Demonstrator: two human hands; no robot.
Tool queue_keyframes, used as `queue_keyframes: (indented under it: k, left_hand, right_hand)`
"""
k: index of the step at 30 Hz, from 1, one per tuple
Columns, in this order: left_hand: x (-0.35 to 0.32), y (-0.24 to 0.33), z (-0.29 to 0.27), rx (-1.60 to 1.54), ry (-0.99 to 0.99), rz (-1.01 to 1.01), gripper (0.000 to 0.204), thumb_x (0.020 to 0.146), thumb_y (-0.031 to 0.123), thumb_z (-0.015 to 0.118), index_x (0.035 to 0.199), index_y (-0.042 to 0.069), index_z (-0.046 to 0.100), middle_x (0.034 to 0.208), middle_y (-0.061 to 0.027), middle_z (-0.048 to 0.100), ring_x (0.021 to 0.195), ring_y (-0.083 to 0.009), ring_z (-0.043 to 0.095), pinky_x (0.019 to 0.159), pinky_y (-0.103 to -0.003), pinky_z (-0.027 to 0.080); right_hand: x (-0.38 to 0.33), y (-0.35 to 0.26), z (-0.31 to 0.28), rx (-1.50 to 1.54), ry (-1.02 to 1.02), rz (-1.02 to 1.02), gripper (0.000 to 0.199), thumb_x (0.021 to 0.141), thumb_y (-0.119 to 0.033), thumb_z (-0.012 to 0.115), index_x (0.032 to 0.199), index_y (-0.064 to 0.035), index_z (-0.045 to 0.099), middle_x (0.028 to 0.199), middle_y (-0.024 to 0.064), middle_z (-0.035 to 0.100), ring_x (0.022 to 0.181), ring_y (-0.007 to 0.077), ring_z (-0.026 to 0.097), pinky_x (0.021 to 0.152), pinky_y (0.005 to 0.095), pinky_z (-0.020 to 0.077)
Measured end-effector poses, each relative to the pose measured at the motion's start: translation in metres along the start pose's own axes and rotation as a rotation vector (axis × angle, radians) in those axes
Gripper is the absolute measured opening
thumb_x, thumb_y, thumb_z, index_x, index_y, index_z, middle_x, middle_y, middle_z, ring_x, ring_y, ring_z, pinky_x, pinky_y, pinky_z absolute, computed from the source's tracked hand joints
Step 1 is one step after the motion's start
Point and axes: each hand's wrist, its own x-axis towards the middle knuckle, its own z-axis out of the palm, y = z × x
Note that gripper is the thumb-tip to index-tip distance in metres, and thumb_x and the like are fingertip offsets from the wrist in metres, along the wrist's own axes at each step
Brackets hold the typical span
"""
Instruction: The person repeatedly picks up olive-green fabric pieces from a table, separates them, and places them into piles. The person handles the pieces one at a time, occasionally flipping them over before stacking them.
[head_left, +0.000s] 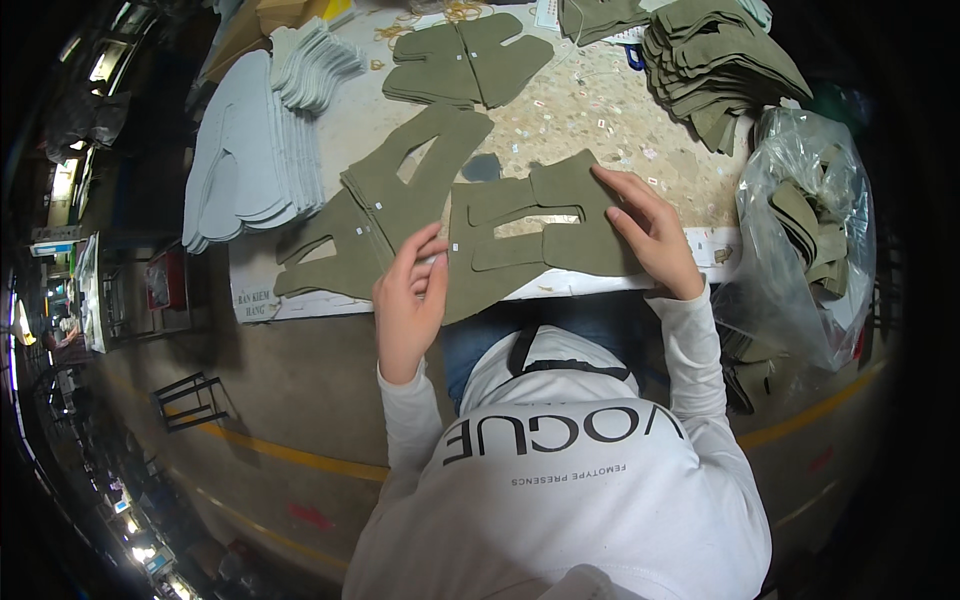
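In front of me, an olive-green cut fabric panel (590, 249) with slots and a small white sticker lies at the table's near edge, partly overhanging it. My right hand (655, 232) rests on its right end, thumb and fingers stretched apart on the cloth. By the panel's left edge is my left hand (412, 295), its fingers bent toward the thumb; anything between the fingertips is too small to make out. Left of that hand lie overlapping olive-green fabric pieces (400, 205) with small white stickers.
A stack of pale grey-blue pieces (235, 150) stands at the left. Further back are an olive stack (470, 62) and a bigger olive pile (715, 60). A clear plastic bag (800, 290) with olive pieces hangs at the right edge. Scraps litter the table (570, 115); a dark stool (190, 400) stands on the floor.
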Motion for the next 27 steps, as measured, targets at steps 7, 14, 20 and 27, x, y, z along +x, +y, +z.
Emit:
queue_keyframes:
  k: [7,14,20,27]
  left_hand:
    - [0.015,0.002,0.011,0.095,-0.143,0.049,0.038,0.090,-0.002,0.057,0.127,0.004,0.060,0.127,-0.0092,0.057,0.065,-0.0036,0.047,0.058,-0.019,0.045]
    - [0.006,-0.013,0.010,-0.001,-0.082,0.066,0.046,0.087,-0.006,0.060,0.130,0.007,0.060,0.130,-0.0096,0.056,0.061,-0.0025,0.037,0.053,-0.017,0.039]
    - [-0.005,0.010,-0.014,-0.363,-0.101,0.034,0.049,0.085,-0.012,0.055,0.134,-0.003,0.054,0.138,-0.0110,0.050,0.084,-0.0044,0.051,0.076,-0.019,0.045]
    - [0.006,0.081,-0.034,-0.337,-0.212,0.235,0.053,0.081,-0.009,0.054,0.134,-0.010,0.051,0.138,-0.0161,0.048,0.115,-0.0172,0.058,0.090,-0.023,0.047]
  right_hand:
    - [-0.001,-0.005,0.004,-0.053,0.044,-0.020,0.046,0.088,0.000,0.055,0.134,-0.0034,0.055,0.127,0.0142,0.059,0.117,0.0255,0.057,0.101,0.0308,0.0406]
    - [-0.005,-0.001,-0.020,-0.028,-0.020,0.033,0.047,0.089,0.001,0.054,0.135,-0.0033,0.055,0.131,0.0117,0.056,0.121,0.0206,0.053,0.101,0.0298,0.0406]
    - [-0.025,0.001,-0.043,-0.050,0.133,0.229,0.042,0.089,-0.001,0.058,0.131,-0.0025,0.058,0.112,0.0055,0.067,0.096,0.0139,0.061,0.086,0.0244,0.0463]
    - [-0.049,-0.010,-0.025,-0.404,0.220,0.125,0.039,0.086,-0.008,0.065,0.125,-0.0036,0.062,0.077,0.0126,0.054,0.064,0.0217,0.051,0.062,0.0305,0.0416]
